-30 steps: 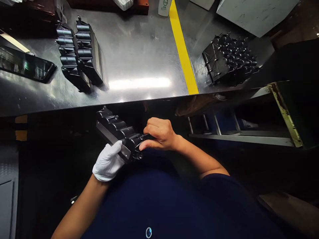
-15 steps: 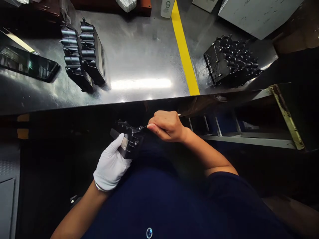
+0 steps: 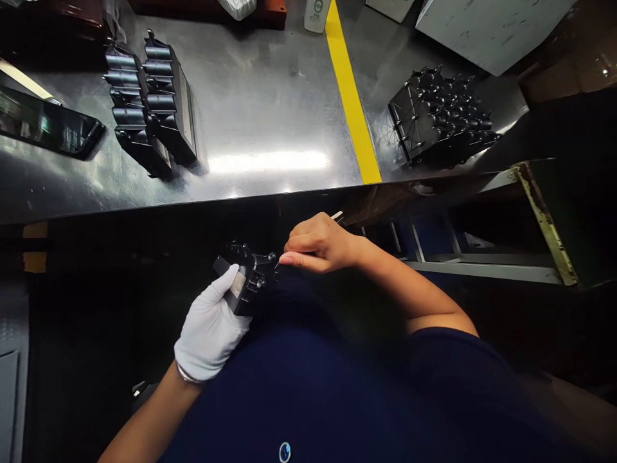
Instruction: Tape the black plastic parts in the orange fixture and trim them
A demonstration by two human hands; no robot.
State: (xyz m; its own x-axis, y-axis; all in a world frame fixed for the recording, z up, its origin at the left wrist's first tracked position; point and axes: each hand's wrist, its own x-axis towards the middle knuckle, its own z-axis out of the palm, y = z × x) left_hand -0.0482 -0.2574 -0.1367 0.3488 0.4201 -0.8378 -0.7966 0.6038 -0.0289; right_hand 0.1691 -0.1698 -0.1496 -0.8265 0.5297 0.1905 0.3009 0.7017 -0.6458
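Note:
My left hand (image 3: 212,331), in a white glove, is closed around a black moulded plastic part (image 3: 247,283) with ribs, small bosses and a flat silvery patch under the thumb. My bare right hand (image 3: 321,243) is closed around a thin pointed tool (image 3: 338,215); its pale end sticks out behind the knuckles. Past my right thumb, its fine tip meets or nearly meets a round boss on the part's right end; contact cannot be made out. Both hands are below the front edge of the metal table (image 3: 260,96), over my dark blue shirt.
Two ribbed black parts (image 3: 169,96) stand upright on the table at left, beside a dark phone-like device (image 3: 48,122). Right of the yellow stripe (image 3: 354,96) sits a group of black parts (image 3: 443,116). Behind are a white bottle (image 3: 317,16) and a pale box (image 3: 491,29). A metal frame (image 3: 486,270) is below right.
The tool has turned in my right hand's grip, its tip dropping and its rear end showing more. The part in my left hand has shifted slightly down. The whole view has moved a little.

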